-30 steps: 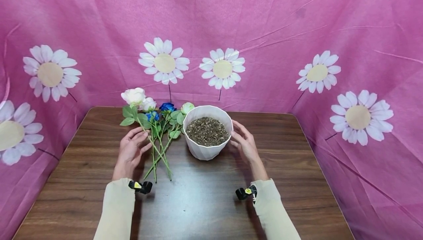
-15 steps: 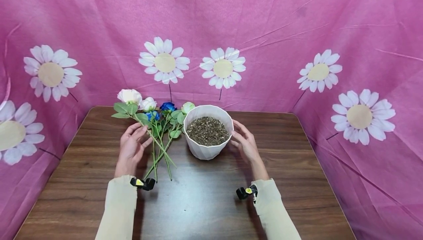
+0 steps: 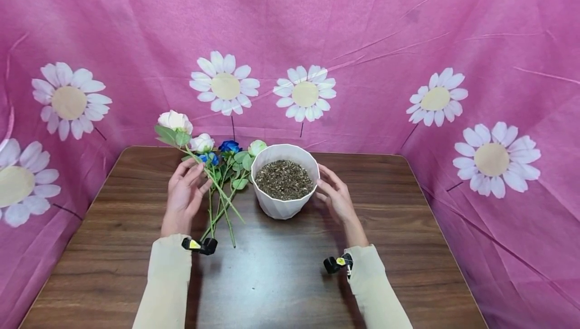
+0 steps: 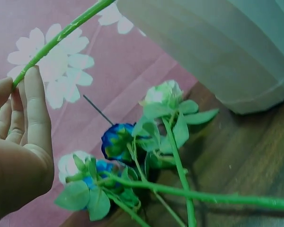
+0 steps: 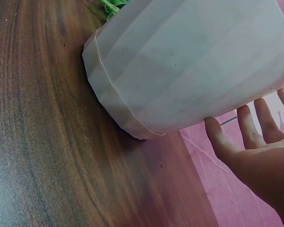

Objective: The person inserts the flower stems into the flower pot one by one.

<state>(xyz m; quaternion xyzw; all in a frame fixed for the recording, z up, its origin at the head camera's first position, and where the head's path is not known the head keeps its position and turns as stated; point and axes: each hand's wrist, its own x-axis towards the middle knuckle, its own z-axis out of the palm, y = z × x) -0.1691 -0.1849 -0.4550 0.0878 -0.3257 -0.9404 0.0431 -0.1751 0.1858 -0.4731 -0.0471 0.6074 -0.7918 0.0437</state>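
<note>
My left hand pinches the green stem of a pale pink-white artificial flower between thumb and fingers. That flower is lifted above the others, its stem slanting down toward the right. Beside it on the table lie another white flower, blue flowers and a pale green one, their stems crossing. A white faceted flowerpot filled with dark soil stands upright to their right. At the pot's right side, my right hand rests its fingertips against the wall, fingers extended.
The brown wooden table runs back to a pink cloth backdrop printed with white daisies. Cloth also hangs along both sides. Each sleeve cuff carries a small black wrist camera.
My left hand has moved slightly up and right, raising the pinched white flower off the bunch, its stem end shifting right. My right hand and the pot have stayed put.
</note>
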